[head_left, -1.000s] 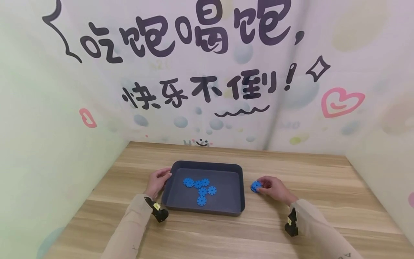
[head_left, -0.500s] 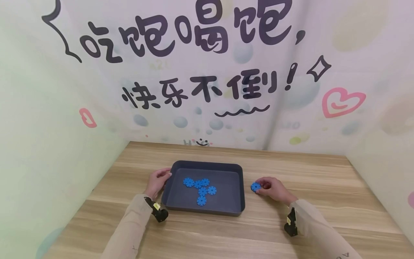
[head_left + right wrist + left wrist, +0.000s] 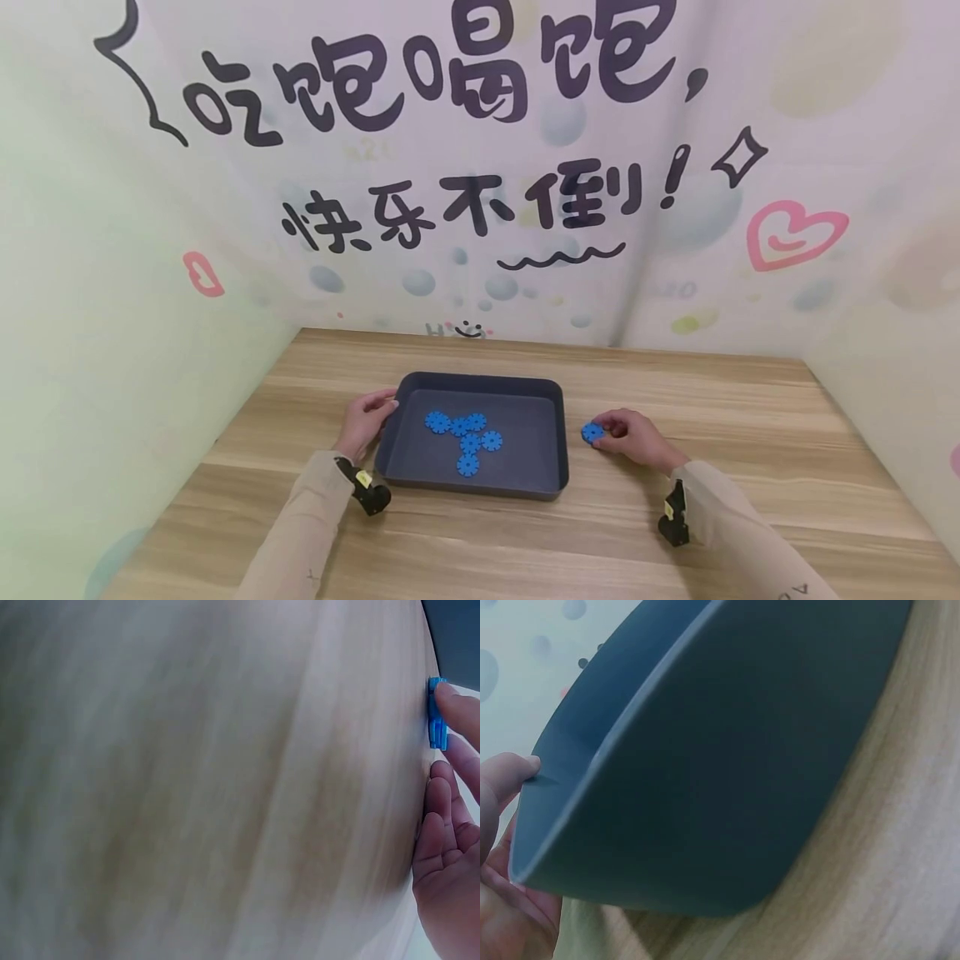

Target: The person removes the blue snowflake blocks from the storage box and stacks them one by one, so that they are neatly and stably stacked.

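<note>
A dark grey rectangular tray (image 3: 528, 417) lies on the table with several blue notched plastic discs (image 3: 468, 442) in it, some overlapping. My left hand (image 3: 366, 423) grips the tray's left wall; in the left wrist view the thumb (image 3: 510, 772) hooks over the rim while the fingers stay outside. To the right of the tray, my right hand (image 3: 636, 437) pinches blue notched discs (image 3: 592, 432) between thumb and fingers, close to the tabletop. Seen edge-on in the right wrist view, the blue discs (image 3: 436, 720) look stacked in two layers. The remaining fingers curl beside the wood.
The wood-grain table (image 3: 675, 383) meets a printed curtain wall (image 3: 480, 275) at its back. Pale side panels (image 3: 112, 375) flank it left and right. A small black camera (image 3: 371, 497) is strapped to the left wrist, another camera (image 3: 674, 521) to the right.
The discs at my right hand showed offset edges one second ago and now line up in one stack. The left hand, the tray and the discs inside have not visibly moved.
</note>
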`<state>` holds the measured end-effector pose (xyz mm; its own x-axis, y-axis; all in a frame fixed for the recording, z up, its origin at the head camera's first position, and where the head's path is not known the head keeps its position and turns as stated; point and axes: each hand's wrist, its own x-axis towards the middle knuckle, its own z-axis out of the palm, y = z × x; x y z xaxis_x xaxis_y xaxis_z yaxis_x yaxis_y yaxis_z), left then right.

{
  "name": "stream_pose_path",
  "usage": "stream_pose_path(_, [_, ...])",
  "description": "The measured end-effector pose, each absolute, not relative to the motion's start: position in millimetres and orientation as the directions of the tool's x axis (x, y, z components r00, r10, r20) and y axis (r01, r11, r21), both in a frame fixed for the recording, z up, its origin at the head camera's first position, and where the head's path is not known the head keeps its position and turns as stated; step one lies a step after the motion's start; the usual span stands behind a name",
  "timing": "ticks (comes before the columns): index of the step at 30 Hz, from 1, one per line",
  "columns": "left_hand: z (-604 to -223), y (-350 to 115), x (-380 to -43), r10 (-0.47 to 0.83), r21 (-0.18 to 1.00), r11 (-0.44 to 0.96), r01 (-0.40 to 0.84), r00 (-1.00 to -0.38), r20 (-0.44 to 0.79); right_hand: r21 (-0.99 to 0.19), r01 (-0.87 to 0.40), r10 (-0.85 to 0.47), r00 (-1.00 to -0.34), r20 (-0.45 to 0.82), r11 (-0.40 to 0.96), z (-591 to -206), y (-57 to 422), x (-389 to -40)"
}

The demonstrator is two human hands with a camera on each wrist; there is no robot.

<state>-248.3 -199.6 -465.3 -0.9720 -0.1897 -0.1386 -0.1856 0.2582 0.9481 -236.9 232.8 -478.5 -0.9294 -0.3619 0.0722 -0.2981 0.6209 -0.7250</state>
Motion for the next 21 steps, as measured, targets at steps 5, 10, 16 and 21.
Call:
stream_pose_path(5, [-466.0,-200.0,-248.7,-0.189,0.946,0.262,-0.189,-0.972,-0.142,-0.723,-0.299,-0.361,-0.93,0.074,0.623,-479.0,231.9,-237.1])
stream_pose_path(10, [-466.8,-200.3,-248.7,-0.2,0.95,0.249,-0.19,-0.969,-0.142,-0.734,-0.314,-0.375,-0.923,0.087,0.602,-475.5,230.5,-235.7])
stream_pose_path(16, [-467.5,-200.3,-249.8,-0.203,0.952,0.238,-0.193,-0.968,-0.145,-0.752,-0.34,-0.394,-0.912,0.116,0.564,-472.3,230.6,-233.2])
stream_pose_path(21, [-468.2,-200.8,-250.7,-0.198,0.952,0.24,-0.19,-0.97,-0.144,-0.775,-0.279,-0.37,-0.927,0.063,0.568,-468.7,233.0,-234.9])
